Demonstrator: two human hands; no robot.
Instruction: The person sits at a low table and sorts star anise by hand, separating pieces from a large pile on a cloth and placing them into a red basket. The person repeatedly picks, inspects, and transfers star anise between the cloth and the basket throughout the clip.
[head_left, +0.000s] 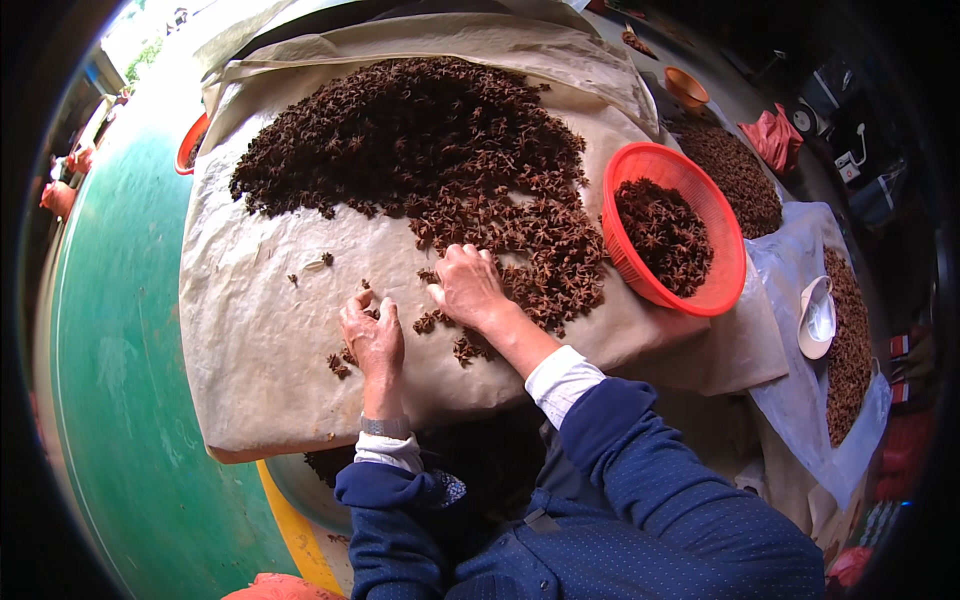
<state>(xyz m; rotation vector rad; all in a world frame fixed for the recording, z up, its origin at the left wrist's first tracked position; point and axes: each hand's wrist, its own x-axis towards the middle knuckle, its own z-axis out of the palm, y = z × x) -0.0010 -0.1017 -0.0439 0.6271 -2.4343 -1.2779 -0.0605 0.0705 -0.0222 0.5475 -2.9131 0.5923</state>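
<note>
A large heap of dried star anise (405, 135) covers the far part of a cloth-covered table (255, 360), thinning into a loose spread (555, 277) at the right. My right hand (469, 285) rests palm down at the near left edge of this spread, fingers bent over the cloth; what lies under them is hidden. To its left, my left hand (373, 334) is half curled, thumb and forefinger apart at the tips. A dark piece shows between them, but whether it is gripped is unclear. A few loose star anise pods (339, 364) lie beside the left wrist.
A red plastic basket (724, 289) partly filled with star anise tilts at the table's right edge. Beyond it, more star anise (731, 176) lies on sheeting, with a pale shoe (816, 319) nearby. An orange-red basin (187, 154) stands past the left edge, above green floor (127, 315).
</note>
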